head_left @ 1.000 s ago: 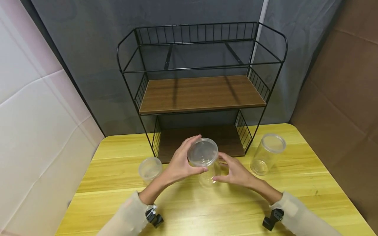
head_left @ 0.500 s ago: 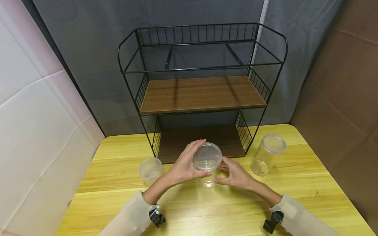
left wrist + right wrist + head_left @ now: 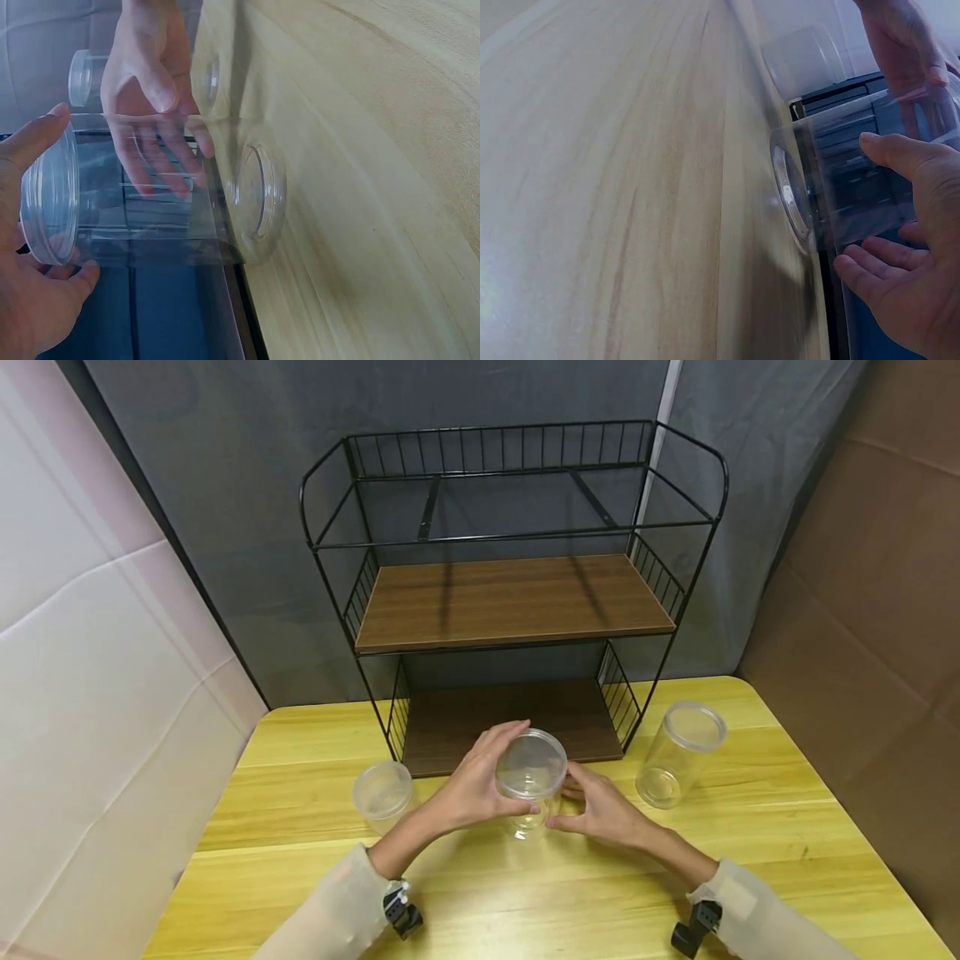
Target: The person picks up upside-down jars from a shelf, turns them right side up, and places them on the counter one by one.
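A clear plastic jar [image 3: 534, 793] with a translucent lid stands upright between both hands, its base close to the tabletop [image 3: 525, 902]. My left hand [image 3: 480, 785] grips it around the lid, with thumb in front and fingers behind. Lower down on the right side, my right hand [image 3: 600, 806] holds the jar body between thumb and fingers. In the right wrist view, the right thumb overlaps the jar wall [image 3: 840, 180], with the fingertips at its edge. A second lidded clear jar [image 3: 382, 797] is beside the left forearm, partly hidden; a third, taller one [image 3: 678, 756] stands on the right.
Behind the hands stands a black wire rack [image 3: 517, 535] with a brown middle board [image 3: 517, 602] and a lower board [image 3: 502, 718] near table level. A white panel [image 3: 112, 693] rises at the left, a brown one [image 3: 862, 652] at the right, and a grey cloth backs the rack.
Both hands have brought the jar down towards the tabletop, slightly right and nearer the body. The left hand has moved with the lid; the right has shifted only a little. The other jars have stayed put.
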`<action>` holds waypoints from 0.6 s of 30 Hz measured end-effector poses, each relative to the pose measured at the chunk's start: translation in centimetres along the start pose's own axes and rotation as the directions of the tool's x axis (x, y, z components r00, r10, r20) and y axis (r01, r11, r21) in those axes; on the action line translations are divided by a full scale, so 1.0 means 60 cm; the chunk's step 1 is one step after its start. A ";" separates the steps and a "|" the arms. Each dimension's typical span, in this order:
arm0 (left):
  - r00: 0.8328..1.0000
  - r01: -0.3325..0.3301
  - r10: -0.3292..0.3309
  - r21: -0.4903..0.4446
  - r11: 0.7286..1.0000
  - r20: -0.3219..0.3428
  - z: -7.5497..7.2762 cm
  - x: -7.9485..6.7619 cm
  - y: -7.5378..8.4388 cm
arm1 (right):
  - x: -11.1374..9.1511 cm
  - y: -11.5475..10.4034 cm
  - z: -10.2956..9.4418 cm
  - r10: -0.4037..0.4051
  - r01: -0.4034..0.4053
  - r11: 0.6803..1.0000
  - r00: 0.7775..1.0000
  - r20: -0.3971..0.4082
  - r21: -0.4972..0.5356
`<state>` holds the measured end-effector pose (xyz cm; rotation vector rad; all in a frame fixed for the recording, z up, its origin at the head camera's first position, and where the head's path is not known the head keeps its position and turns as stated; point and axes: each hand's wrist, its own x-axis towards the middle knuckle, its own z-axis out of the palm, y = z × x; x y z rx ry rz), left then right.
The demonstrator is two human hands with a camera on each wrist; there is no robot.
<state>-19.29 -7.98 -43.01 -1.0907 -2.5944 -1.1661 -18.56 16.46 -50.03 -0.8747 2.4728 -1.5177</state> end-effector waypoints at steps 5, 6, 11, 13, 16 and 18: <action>1.000 -0.009 0.008 0.001 1.000 0.011 -0.001 0.000 0.000 | -0.002 -0.011 -0.002 -0.005 0.005 1.000 1.000 -0.017 0.001; 1.000 -0.012 0.012 0.005 1.000 0.014 -0.002 0.000 0.000 | -0.003 -0.016 -0.003 -0.008 0.008 1.000 1.000 -0.021 0.001; 1.000 -0.017 0.017 0.018 1.000 0.006 -0.012 -0.006 0.001 | -0.006 -0.036 -0.013 -0.034 0.033 0.999 0.998 -0.054 -0.004; 1.000 0.006 -0.006 0.024 1.000 -0.003 -0.020 -0.009 0.002 | -0.006 -0.039 -0.020 -0.062 0.061 0.998 0.995 -0.072 -0.015; 0.999 0.040 -0.040 0.033 0.999 -0.018 -0.033 -0.016 0.003 | -0.008 -0.042 -0.035 -0.105 0.102 0.994 0.990 -0.091 -0.039; 0.998 0.059 -0.058 0.039 0.997 -0.025 -0.042 -0.021 0.003 | -0.011 -0.048 -0.046 -0.131 0.126 0.990 0.987 -0.094 -0.057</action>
